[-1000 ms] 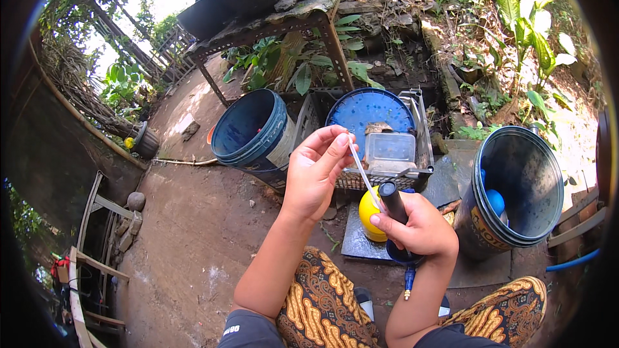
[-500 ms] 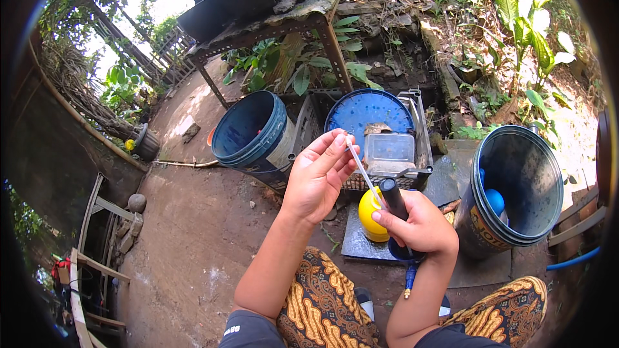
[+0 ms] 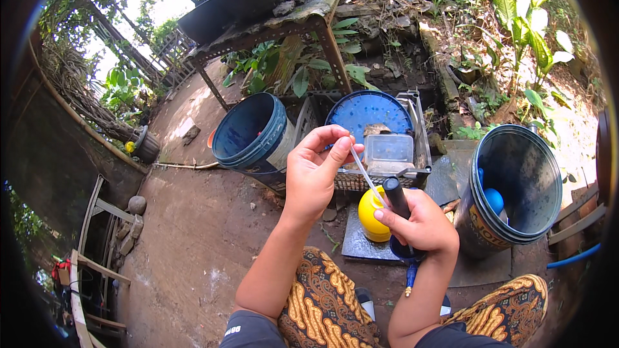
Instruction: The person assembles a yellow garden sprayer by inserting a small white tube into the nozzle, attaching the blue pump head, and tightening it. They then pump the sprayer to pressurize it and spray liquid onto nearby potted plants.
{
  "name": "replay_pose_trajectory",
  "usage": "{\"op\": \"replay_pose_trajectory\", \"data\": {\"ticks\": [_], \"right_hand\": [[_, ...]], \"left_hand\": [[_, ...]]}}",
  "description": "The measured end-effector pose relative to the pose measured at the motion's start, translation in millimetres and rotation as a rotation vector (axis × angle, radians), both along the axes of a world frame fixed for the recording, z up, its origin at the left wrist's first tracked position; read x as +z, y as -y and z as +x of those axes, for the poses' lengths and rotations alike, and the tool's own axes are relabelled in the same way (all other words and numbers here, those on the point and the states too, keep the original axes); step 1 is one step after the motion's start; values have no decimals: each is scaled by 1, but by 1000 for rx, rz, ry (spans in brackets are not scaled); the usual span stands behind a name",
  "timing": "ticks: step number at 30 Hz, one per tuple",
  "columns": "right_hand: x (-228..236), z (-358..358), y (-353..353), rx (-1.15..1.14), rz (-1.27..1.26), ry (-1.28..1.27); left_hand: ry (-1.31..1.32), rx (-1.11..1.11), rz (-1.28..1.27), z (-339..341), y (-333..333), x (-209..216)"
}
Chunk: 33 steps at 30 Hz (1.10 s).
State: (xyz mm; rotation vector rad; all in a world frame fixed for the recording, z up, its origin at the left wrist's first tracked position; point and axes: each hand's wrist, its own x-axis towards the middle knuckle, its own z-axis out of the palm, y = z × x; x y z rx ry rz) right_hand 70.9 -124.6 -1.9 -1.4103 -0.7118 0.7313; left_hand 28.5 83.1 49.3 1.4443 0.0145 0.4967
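Note:
My right hand is closed around a sprayer head, with its black pump handle pointing up and its blue nozzle with a brass-coloured tip hanging below. A thin whitish tube slants up and left from my right thumb. At its upper end, the fingertips of my left hand pinch it. Behind the right hand, a round yellow sprayer bottle stands upright on a grey slab; the hand hides part of it.
Beyond my hands is a crate holding a blue round lid and a clear plastic box. A blue bucket tilts to its left; a dark bucket with blue things inside stands right. A table rises behind.
My left hand has turned slightly, its fingers closing in more around the tube's upper end. The right hand and sprayer head have barely shifted.

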Motion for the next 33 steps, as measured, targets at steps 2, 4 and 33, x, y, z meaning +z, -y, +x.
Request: {"op": "replay_pose_trajectory", "data": {"ticks": [2,4,33], "right_hand": [[1,-1,-1,-34,12,-3],[4,-2,-3,-92,18,23],[14,-24,-41,-797,317,318]], "left_hand": [[14,-2,-32,0,1,0],[22,-6,-98,-1,2,-1],[269,8,-283,3,28,-25]]}}
